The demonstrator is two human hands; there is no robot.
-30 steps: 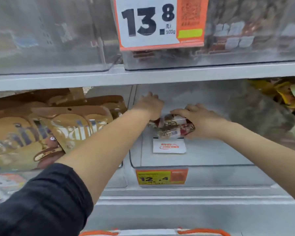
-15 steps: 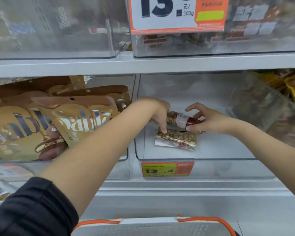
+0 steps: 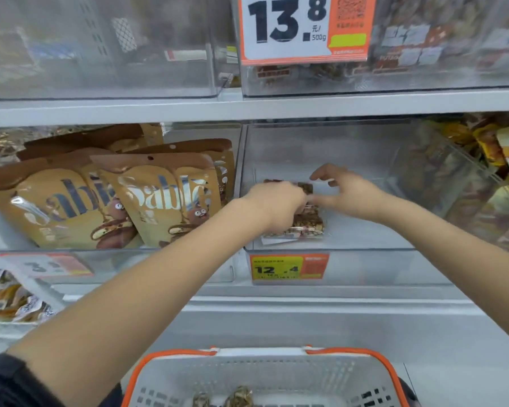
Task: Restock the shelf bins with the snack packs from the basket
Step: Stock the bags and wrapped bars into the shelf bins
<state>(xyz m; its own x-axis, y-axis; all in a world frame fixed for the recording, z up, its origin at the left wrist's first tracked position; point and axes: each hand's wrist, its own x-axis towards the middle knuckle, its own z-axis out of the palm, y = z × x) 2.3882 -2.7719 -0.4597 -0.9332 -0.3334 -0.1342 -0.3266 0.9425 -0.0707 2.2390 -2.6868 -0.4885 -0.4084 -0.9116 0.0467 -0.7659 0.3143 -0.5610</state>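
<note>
Two hands inside the clear shelf bin (image 3: 365, 254) above the 12.4 price tag (image 3: 288, 267): left hand (image 3: 276, 205) curled, knuckles toward the camera, resting on a stack of nut snack packs (image 3: 306, 223) near the bin's front left corner; right hand (image 3: 346, 190) just beside it, fingers loosely spread, thumb raised, gripping nothing visible. Hard to tell whether the left fingers pinch a pack or merely press it. Lower down, an orange-rimmed white basket (image 3: 159, 377) with more snack packs (image 3: 238, 396); tan Sable pouches (image 3: 159, 198) in the neighbouring bin.
</note>
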